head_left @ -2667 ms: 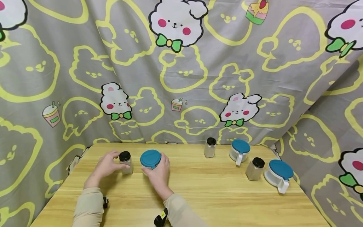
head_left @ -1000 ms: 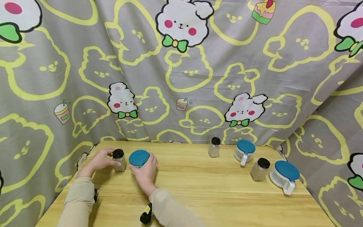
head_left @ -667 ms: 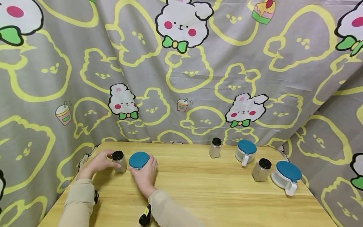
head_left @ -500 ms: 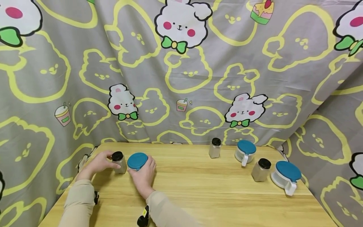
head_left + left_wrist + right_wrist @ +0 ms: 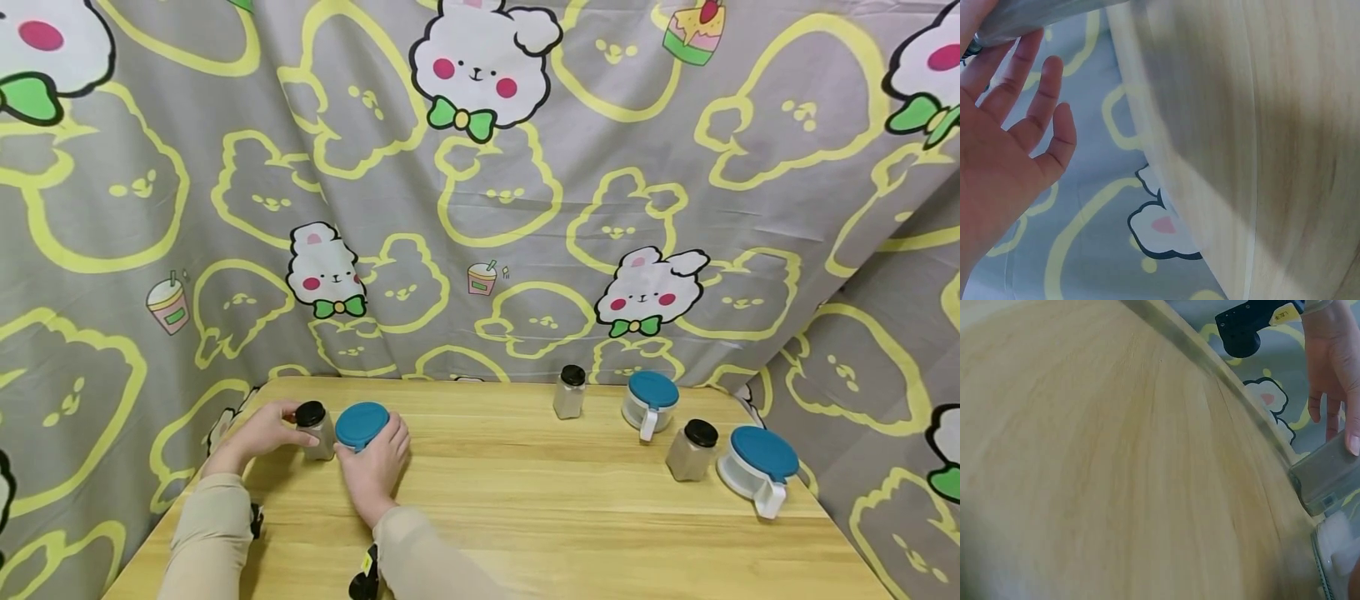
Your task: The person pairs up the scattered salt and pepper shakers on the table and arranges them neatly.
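Note:
At the table's left side my left hand [image 5: 258, 433] pinches a small clear shaker jar [image 5: 321, 443] with a black lid, standing upright. In the left wrist view that jar [image 5: 1041, 15] crosses the top corner, with thumb and finger on it and the other fingers of my left hand [image 5: 1007, 134] spread loosely. Just right of it, my right hand [image 5: 375, 467] grips a seasoning pot [image 5: 362, 423] with a round blue lid; its handle is hidden. The right wrist view shows the shaker jar [image 5: 1327, 475] beside the pot's pale wall [image 5: 1337, 547].
On the right stand two more black-lidded shaker jars [image 5: 569, 400] [image 5: 688, 458] and two blue-lidded pots with white handles [image 5: 650, 408] [image 5: 750, 479]. The wooden table [image 5: 525, 500] ends at a grey patterned curtain [image 5: 480, 208] behind and at both sides.
Both hands have moved left in the head view with the shaker jar and the pot, and the pot is now closer to the jar. The view itself has shifted slightly. The right-hand group stands unmoved.

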The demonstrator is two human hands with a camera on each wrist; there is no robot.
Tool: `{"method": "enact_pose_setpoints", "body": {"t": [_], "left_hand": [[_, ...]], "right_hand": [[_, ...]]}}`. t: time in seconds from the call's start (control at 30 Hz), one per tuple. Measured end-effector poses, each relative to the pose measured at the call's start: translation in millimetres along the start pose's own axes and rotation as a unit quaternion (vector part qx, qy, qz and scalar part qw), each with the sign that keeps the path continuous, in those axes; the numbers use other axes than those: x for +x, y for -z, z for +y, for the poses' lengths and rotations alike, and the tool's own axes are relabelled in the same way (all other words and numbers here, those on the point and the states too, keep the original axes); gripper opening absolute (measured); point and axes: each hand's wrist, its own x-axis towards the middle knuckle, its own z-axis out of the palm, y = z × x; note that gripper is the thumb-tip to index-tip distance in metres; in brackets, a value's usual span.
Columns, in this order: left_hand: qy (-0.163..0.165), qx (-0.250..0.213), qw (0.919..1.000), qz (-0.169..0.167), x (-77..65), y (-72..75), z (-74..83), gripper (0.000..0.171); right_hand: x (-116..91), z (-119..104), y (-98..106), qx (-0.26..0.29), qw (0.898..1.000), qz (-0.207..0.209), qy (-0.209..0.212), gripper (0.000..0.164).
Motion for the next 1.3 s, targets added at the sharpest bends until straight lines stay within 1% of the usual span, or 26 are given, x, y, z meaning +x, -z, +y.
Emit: {"method": "enact_pose_setpoints", "body": {"t": [0.2,0.4,0.63,0.77,0.83,0.93,1.03,1.17,1.3], "left_hand": [[0.013,-0.022,0.9997,-0.004,-1.8,-1.4,1.1,0.05],[0.032,-0.029,0.999,-0.007,-1.7,-1.4,0.6,0.059],[0.028,-0.034,0.999,-0.009,-1.1,-1.2,-1.5,0.059],[0.027,-0.03,0.9992,-0.008,-1.2,-1.7,-2.3,0.059],[0.029,-0.02,0.9993,-0.008,-1.5,-1.8,-2.0,0.064],[0.03,-0.006,0.9995,-0.007,-3.2,-0.2,1.1,0.077],[0.028,0.01,0.9996,0.001,-7.1,3.8,7.0,0.087],[0.028,0.027,0.9989,0.025,-14.9,10.1,16.8,0.092],[0.028,0.034,0.9979,0.048,-22.7,13.3,24.5,0.094]], "right_hand": [[-2.4,-2.4,-4.8,-0.015,1.0,0.017,-0.017,0.099],[-4.2,-4.0,-8.4,-0.027,0.999,0.033,-0.012,0.099],[-6.5,-4.1,-9.7,-0.024,0.999,0.031,-0.016,0.099],[-8.5,-4.6,-8.3,-0.013,1.0,0.026,-0.008,0.108],[-9.2,-5.8,-6.2,-0.01,1.0,0.025,0.0,0.113],[-9.1,-8.6,-1.3,0.001,1.0,0.015,0.01,0.118],[-8.5,-12.0,6.0,0.024,1.0,-0.013,0.008,0.119],[-7.4,-15.5,18.0,0.051,0.998,-0.047,0.004,0.116],[-5.5,-16.6,29.6,0.052,0.997,-0.054,0.028,0.113]]}}
